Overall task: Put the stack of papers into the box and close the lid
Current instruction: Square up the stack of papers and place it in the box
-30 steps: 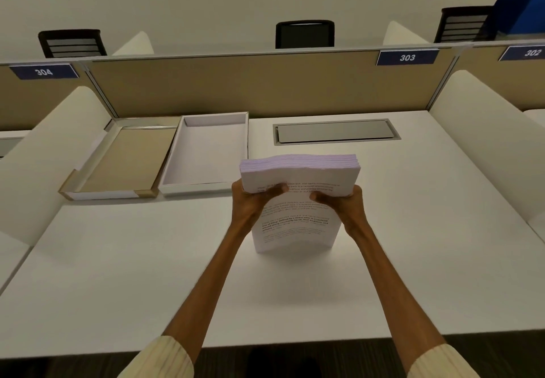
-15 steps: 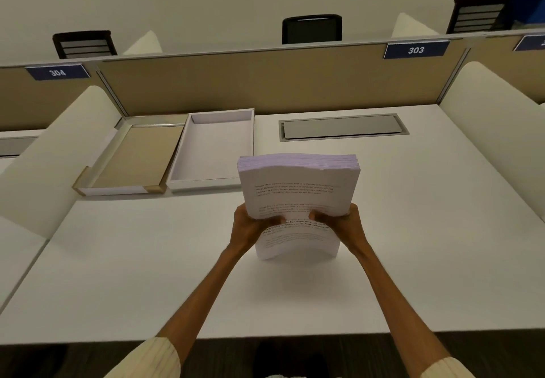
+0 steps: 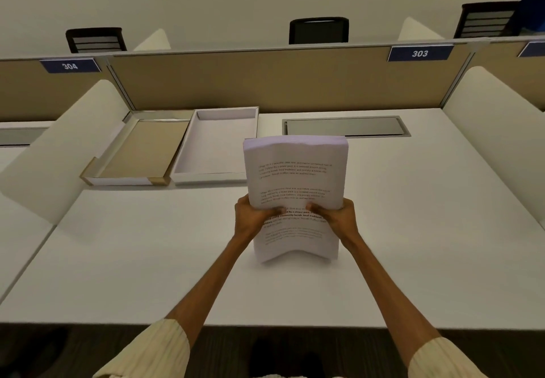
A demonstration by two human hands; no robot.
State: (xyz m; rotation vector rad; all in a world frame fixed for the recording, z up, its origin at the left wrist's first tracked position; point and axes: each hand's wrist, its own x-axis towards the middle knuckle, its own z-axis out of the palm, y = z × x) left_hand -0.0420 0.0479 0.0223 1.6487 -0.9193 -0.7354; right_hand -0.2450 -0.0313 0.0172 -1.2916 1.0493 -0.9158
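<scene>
Both hands are clamped on the stack of papers [image 3: 295,183]: my left hand [image 3: 250,220] grips its left edge and my right hand [image 3: 339,218] its right edge, thumbs pressed on the printed front sheet, the other fingers hidden behind. I have the stack standing upright on its lower edge over the middle of the desk [image 3: 427,230], a little toward the far edge; whether that edge touches the surface or hangs just above it I cannot tell.

From here the stack looks thick and, I judge, fairly heavy for loose paper. It is soft too: the bottom edge bows up in the middle and the top edge ripples, so the sheets can slide past one another and fan out if the squeeze slackens. I would keep the hold on the two long sides, about the middle of their height, with pressure front to back, and lay it flat before letting go.

My target, the white open box [image 3: 216,144], sits at the far edge of the desk, left of centre, with nothing visible inside. Its lid [image 3: 141,150], brown inside, lies just beside it on the left, also against the far edge. The stack is near the box's right front corner but not yet over it.
</scene>
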